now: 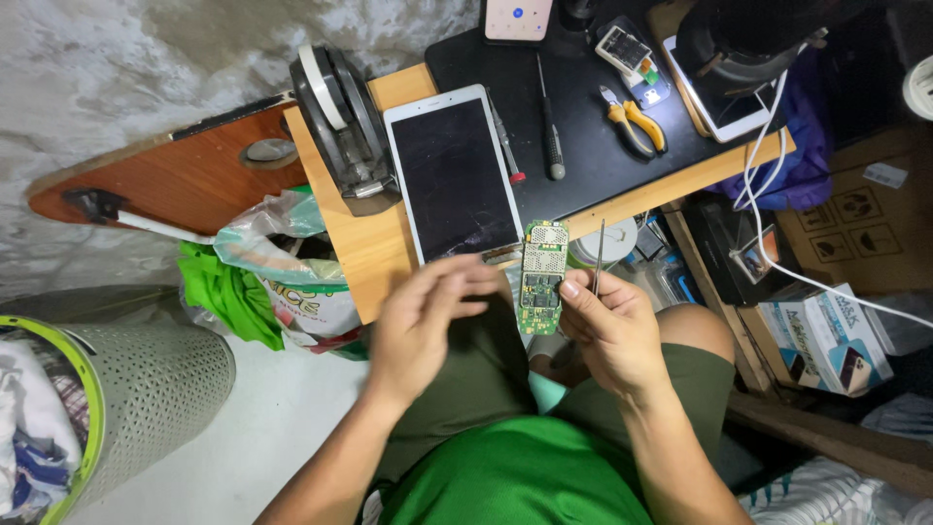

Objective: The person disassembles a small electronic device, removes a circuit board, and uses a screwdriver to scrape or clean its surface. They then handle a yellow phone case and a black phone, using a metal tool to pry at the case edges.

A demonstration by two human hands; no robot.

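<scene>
1. Position: The person sits at a small wooden table (360, 243), knees below its front edge, both hands raised over the lap.
2. Right hand (610, 326): It is closed around two items. The thumb and fingers pinch the right edge of a green circuit board (540, 277), and a pair of thin metal tweezers (599, 255) is clamped in the same grip, tips pointing up and away from the body.
3. Circuit board: It stands upright and lengthwise in the air, just in front of the table edge, between the two hands. Its populated face is turned toward the wearer.
4. Left hand (428, 316): It is open, fingers loosely extended toward the board's left side. It grips nothing; whether the fingertips touch the board cannot be told.
5. Table surface: A white-framed tablet (452, 173) with a dark, cracked screen lies flat just beyond the hands. A black mat (583, 146) beside it carries a screwdriver (550, 122) and yellow-handled pliers (634, 119).
6. Surroundings: A grey clamp-like fixture (340, 122) sits at the table's left corner. A plastic bag (292, 262) hangs below it, and a perforated grey basket (146, 389) stands on the floor at the left.
</scene>
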